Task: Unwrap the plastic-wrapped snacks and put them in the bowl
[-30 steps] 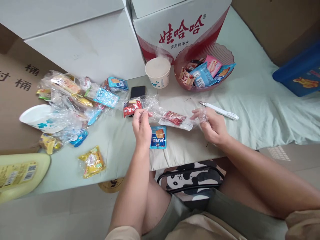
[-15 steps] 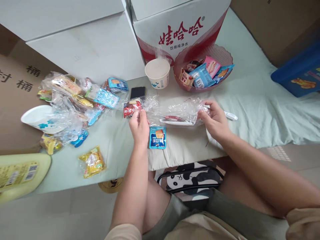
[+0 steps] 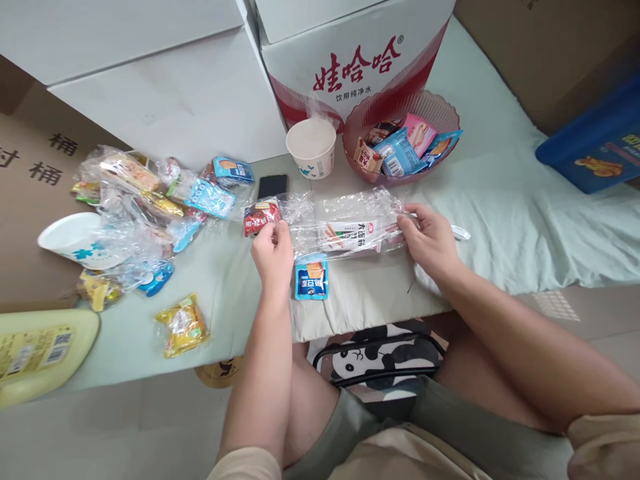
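Note:
Both hands hold a clear plastic bag [image 3: 350, 217] stretched flat over the green cloth. My left hand [image 3: 273, 250] pinches its left end, my right hand [image 3: 430, 240] grips its right end. Inside the bag lies a white snack pack [image 3: 350, 235] with red print. A small blue snack pack [image 3: 311, 280] lies on the cloth just below the bag, beside my left hand. A red snack pack [image 3: 261, 216] in clear wrap sits just above my left hand.
A pink bowl [image 3: 440, 110] of snack packs and a paper cup [image 3: 311, 147] stand behind, before a red-and-white carton [image 3: 350, 60]. A black phone [image 3: 273, 185], a white pen [image 3: 460, 233], a pile of wrapped snacks [image 3: 145, 193], a yellow pack [image 3: 183, 325] lie around.
The bag has been turned over between my hands, so the white pack's printed face now shows. Both hands shifted slightly and still grip the bag's ends.

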Demonstrator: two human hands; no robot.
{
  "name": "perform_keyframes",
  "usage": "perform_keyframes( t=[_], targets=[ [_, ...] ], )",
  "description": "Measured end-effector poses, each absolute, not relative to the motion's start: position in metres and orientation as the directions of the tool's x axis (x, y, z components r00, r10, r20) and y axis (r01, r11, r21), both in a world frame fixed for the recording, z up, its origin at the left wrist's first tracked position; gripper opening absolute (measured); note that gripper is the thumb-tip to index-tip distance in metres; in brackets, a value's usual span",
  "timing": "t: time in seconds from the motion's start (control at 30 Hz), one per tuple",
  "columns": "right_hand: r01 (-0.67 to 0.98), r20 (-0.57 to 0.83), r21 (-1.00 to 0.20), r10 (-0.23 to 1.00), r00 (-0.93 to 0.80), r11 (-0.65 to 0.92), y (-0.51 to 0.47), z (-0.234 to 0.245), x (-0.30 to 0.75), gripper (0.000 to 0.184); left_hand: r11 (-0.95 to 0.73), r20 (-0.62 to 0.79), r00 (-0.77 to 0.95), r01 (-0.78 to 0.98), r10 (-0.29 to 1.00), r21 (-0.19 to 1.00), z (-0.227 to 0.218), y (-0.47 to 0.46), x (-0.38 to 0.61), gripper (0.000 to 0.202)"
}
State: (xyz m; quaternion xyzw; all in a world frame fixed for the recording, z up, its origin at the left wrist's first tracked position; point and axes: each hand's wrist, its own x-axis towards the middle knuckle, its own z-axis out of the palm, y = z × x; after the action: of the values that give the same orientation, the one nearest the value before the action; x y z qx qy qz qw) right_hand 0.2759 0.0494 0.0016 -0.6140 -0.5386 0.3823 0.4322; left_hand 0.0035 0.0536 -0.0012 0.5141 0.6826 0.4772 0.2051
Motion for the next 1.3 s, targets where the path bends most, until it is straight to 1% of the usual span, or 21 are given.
perform_keyframes(
  t=[0.07, 0.17, 0.27, 0.37, 0.43, 0.5, 0.57, 0.63, 0.77, 0.83, 0.9, 1.1, 1.17, 1.3],
  targets=[
    [0.472, 0.042, -0.881, 0.990, 0.137, -0.028, 0.050, -0.001, 0.278, 0.025, 0.057, 0.197, -0.425, 0.515, 0.884, 0.855, -0.003, 0.055, 0.003, 0.032],
    [0.650, 0.148, -0.758, 0.985, 0.090, 0.054, 0.048, -0.003, 0.280, 0.033, 0.069, 0.146, -0.446, 0.432, 0.883, 0.899, -0.006, 0.058, 0.004, 0.024],
    [0.744, 0.275, -0.654, 0.959, 0.067, 0.136, 0.045, -0.001, 0.280, 0.040, 0.051, 0.106, -0.418, 0.348, 0.902, 0.936, -0.006, 0.058, 0.006, 0.022],
    [0.810, 0.405, -0.542, 0.914, 0.016, 0.226, 0.041, 0.003, 0.278, 0.038, 0.013, 0.108, -0.352, 0.325, 0.930, 0.946, -0.005, 0.056, 0.009, 0.028],
    [0.806, 0.427, -0.471, 0.892, -0.146, 0.358, 0.039, 0.003, 0.275, 0.032, -0.037, 0.167, -0.314, 0.382, 0.934, 0.924, -0.004, 0.055, 0.011, 0.032],
    [0.741, 0.381, -0.426, 0.846, -0.373, 0.518, 0.037, 0.000, 0.272, 0.032, -0.071, 0.241, -0.302, 0.480, 0.922, 0.874, -0.005, 0.054, 0.011, 0.037],
    [0.682, 0.313, -0.408, 0.795, -0.520, 0.607, 0.036, -0.004, 0.267, 0.035, -0.067, 0.291, -0.319, 0.562, 0.902, 0.824, -0.006, 0.054, 0.009, 0.042],
    [0.687, 0.259, -0.401, 0.794, -0.550, 0.606, 0.035, -0.006, 0.263, 0.038, -0.055, 0.326, -0.348, 0.606, 0.879, 0.794, -0.007, 0.054, 0.007, 0.045],
    [0.742, 0.189, -0.397, 0.839, -0.510, 0.541, 0.036, -0.006, 0.259, 0.048, -0.079, 0.383, -0.348, 0.644, 0.856, 0.761, -0.006, 0.053, 0.007, 0.046],
    [0.773, 0.171, -0.386, 0.863, -0.476, 0.503, 0.037, -0.004, 0.258, 0.048, -0.066, 0.350, -0.333, 0.635, 0.876, 0.770, -0.005, 0.053, 0.009, 0.042],
    [0.792, 0.161, -0.376, 0.876, -0.455, 0.481, 0.039, -0.003, 0.256, 0.046, -0.035, 0.287, -0.330, 0.599, 0.899, 0.800, -0.004, 0.053, 0.011, 0.035],
    [0.790, 0.157, -0.384, 0.877, -0.454, 0.478, 0.041, -0.004, 0.255, 0.043, 0.022, 0.145, -0.362, 0.418, 0.921, 0.908, -0.006, 0.058, 0.014, 0.025],
    [0.788, 0.164, -0.386, 0.876, -0.454, 0.480, 0.041, -0.005, 0.256, 0.043, 0.014, 0.131, -0.364, 0.371, 0.922, 0.928, -0.006, 0.059, 0.015, 0.024],
    [0.784, 0.201, -0.362, 0.864, -0.462, 0.504, 0.041, -0.008, 0.257, 0.037, -0.020, 0.147, -0.349, 0.342, 0.926, 0.939, -0.004, 0.059, 0.017, 0.023]
  ],
)
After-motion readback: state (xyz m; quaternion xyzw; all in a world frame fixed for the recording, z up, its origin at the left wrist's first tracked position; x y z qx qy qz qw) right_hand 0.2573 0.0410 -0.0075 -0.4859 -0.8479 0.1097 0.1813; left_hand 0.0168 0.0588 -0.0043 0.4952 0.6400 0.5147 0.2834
